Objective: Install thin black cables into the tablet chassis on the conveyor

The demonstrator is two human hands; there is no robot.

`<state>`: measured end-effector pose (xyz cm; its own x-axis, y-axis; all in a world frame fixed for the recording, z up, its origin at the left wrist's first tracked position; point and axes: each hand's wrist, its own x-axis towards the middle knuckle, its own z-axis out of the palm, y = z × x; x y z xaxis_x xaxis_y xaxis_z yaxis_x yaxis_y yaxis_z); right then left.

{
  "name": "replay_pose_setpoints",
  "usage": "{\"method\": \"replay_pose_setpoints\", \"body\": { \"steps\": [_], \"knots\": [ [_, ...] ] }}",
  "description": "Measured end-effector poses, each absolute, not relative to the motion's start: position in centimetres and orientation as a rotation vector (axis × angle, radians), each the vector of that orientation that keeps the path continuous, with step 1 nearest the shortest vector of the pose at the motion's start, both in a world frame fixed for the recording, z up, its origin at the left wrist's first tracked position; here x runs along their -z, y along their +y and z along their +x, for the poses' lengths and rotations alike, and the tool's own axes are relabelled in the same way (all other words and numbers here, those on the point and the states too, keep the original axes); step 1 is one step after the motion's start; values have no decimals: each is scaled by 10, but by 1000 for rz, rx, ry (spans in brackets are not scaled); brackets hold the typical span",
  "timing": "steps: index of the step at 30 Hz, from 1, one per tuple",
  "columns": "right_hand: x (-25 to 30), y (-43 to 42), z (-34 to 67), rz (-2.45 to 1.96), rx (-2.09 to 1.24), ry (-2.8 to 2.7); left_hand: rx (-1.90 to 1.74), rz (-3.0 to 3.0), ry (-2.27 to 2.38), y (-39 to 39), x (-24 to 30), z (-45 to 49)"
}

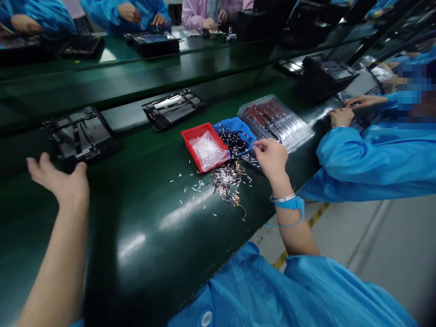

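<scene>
Bench: While people in blue smocks [150, 11] work opposite, a glossy dark-green worktop [143, 190] carries the parts.
Device: A flat black rectangular unit with a silvery interior [81, 134] lies at the person's left.
Left hand: Fingers spread wide, the bare left hand [61, 181] is at the unit's near edge; contact cannot be told. A one-sided grip could let the unit slip.
Bins: A shallow red plastic bin [193, 156] of clear plastic bags [208, 151] adjoins a blue plastic bin [240, 122] of thin black cables [233, 141].
Right hand: Fingertips drawn narrow, the bare right hand [273, 159] is beside the blue bin; whether it holds anything cannot be told. Tangled cables could lift together.
Heap: Loose silver-and-black cables [225, 179] could scatter if a wrist brushed them.
Slips: Tiny white strips [200, 183] could stick to parts.
</scene>
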<state>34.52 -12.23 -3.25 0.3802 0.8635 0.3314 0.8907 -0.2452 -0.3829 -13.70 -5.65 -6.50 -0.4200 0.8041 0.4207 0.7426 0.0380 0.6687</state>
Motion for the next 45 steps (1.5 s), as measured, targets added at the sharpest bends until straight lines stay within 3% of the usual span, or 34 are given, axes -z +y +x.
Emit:
{"method": "replay_pose_setpoints", "body": {
  "steps": [3,8,14,20,33,39,45],
  "knots": [
    [31,-102,347,-2158,152,-1589,-1274,1556,2267,-87,55,-104],
    [30,-68,341,-2171,349,-1821,-1314,1768,1901,-118,52,-75],
    [36,-32,319,-2209,308,-2120,-1388,1959,1680,-132,41,-61],
    [38,-23,311,-2284,353,-2090,-1370,1992,1583,-136,44,-55],
    [-12,-55,326,-2188,526,-1664,-1288,1952,1486,-142,46,-47],
    [-16,-80,300,-2079,17,-1462,-1211,1859,1458,-143,43,-45],
    [16,-167,233,-1465,-1074,-1301,-1015,1789,1313,-163,43,-16]
  ]
}}
